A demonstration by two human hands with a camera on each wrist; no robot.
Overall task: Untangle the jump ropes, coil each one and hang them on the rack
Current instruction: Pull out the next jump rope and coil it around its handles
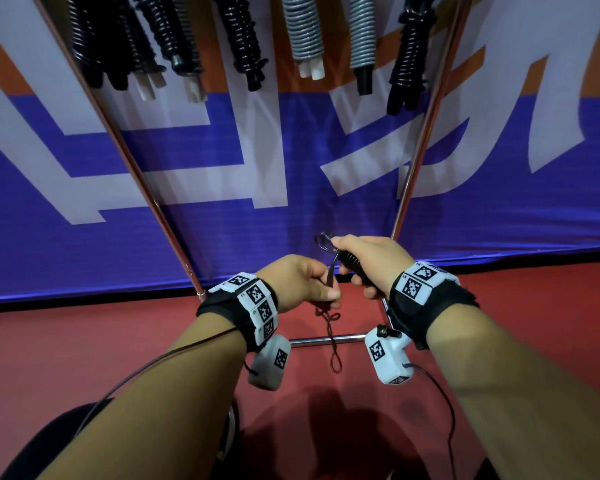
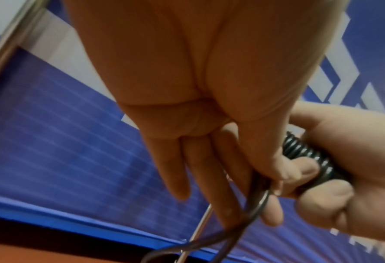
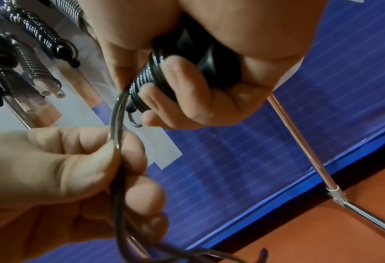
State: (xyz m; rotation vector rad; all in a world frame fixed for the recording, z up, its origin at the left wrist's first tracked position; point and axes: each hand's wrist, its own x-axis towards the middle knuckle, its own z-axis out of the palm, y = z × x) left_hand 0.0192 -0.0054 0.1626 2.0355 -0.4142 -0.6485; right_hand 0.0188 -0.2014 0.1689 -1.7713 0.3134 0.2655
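Note:
My right hand [image 1: 364,268] grips a black jump-rope bundle [image 1: 352,263], its cord wound tightly round the handles [image 3: 164,78]. A dark loose cord [image 3: 116,124] leaves the bundle's end and runs down into my left hand [image 1: 312,289], whose thumb and fingers pinch it [image 3: 110,156]. Below the left hand the cord's loose tail [image 1: 333,337] hangs in loops over the red floor. In the left wrist view the cord [image 2: 257,206] passes under the left fingers beside the wound bundle [image 2: 308,156]. Several coiled ropes [image 1: 246,39] hang on the rack above.
The rack's two chrome uprights [image 1: 136,168] [image 1: 426,133] slant down to a low crossbar [image 1: 326,340] just beyond my wrists. A blue and white banner [image 1: 291,168] stands behind the rack. Red floor [image 1: 84,341] lies below; a dark shoe [image 1: 49,441] shows at the bottom left.

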